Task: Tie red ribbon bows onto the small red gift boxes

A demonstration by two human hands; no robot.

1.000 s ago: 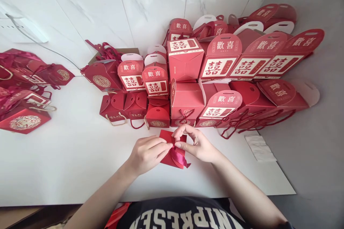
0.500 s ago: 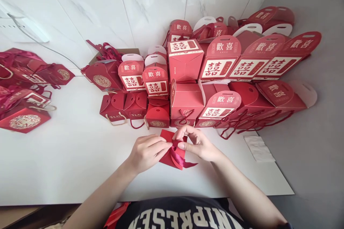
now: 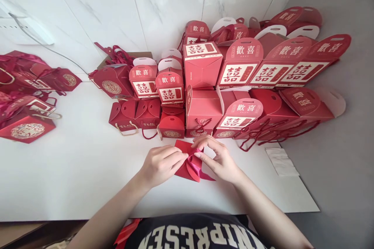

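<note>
A small red gift box (image 3: 184,172) sits on the white table right in front of me, partly covered by both hands. A magenta-red ribbon (image 3: 195,165) is threaded at its top, one tail hanging over the right side. From the left, my left hand (image 3: 162,164) pinches the ribbon close to the box top. On the other side my right hand (image 3: 217,157) is closed too, thumb and fingertips gripping another part of the ribbon. Where the ribbon strands cross between the fingertips is partly hidden.
Stacked red gift boxes (image 3: 242,64) stand along the tiled wall. Smaller boxes with rope handles (image 3: 122,114) are left of them. More ribboned boxes (image 3: 29,130) lie at far left. A white tissue packet (image 3: 282,161) rests near the right wall.
My right hand has shifted slightly right, drawing a ribbon strand between its fingertips. The ribbon tail over the box has swung rightward. My left hand stays nearly in place.
</note>
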